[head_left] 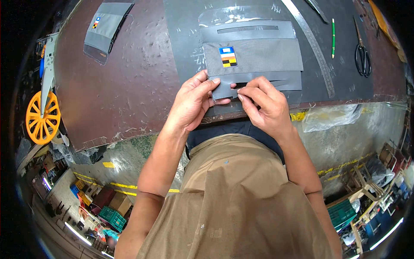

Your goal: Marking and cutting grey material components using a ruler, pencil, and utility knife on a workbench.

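A stack of grey fabric pieces [258,56] with a small striped colour patch [228,56] lies on a dark mat at the table's near edge. My left hand [194,101] pinches the lower left corner of the bottom grey strip [284,82]. My right hand [263,103] pinches the same strip's near edge just to the right, fingertips close together. A clear plastic sheet [228,15] lies beyond the stack.
A second grey fabric piece with a patch [105,28] lies at the far left of the brown table [129,95]. A metal ruler [312,43], a green pen [333,36] and black scissors [362,54] lie to the right. A yellow spoked wheel [42,116] hangs at the left edge.
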